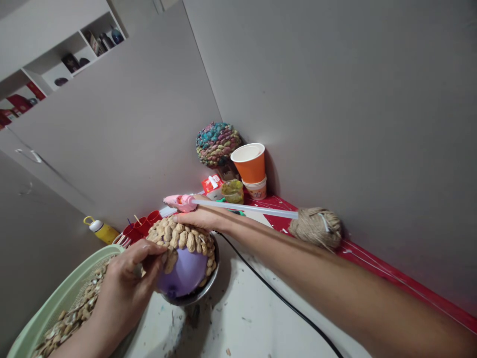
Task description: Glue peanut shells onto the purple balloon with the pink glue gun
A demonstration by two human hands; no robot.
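A purple balloon (pixel 184 273), its upper part covered in peanut shells (pixel 179 233), rests in a metal bowl (pixel 199 297). My left hand (pixel 136 268) pinches a peanut shell against the balloon's left side. Around a pink glue gun (pixel 181 202) with a long clear glue stick (pixel 246 208) wraps my right hand (pixel 204 214), just above the shells; its thumb rests near the top of the covering. The gun's nozzle points left.
A green basket of shells (pixel 55 293) stands at lower left, beside a yellow bottle (pixel 106 231) and red cups (pixel 141 226). Behind are a colourful shell-covered ball (pixel 218 144), an orange cup (pixel 249 166) and a twine ball (pixel 316 228). A black cable (pixel 276 293) crosses the table (pixel 238 323).
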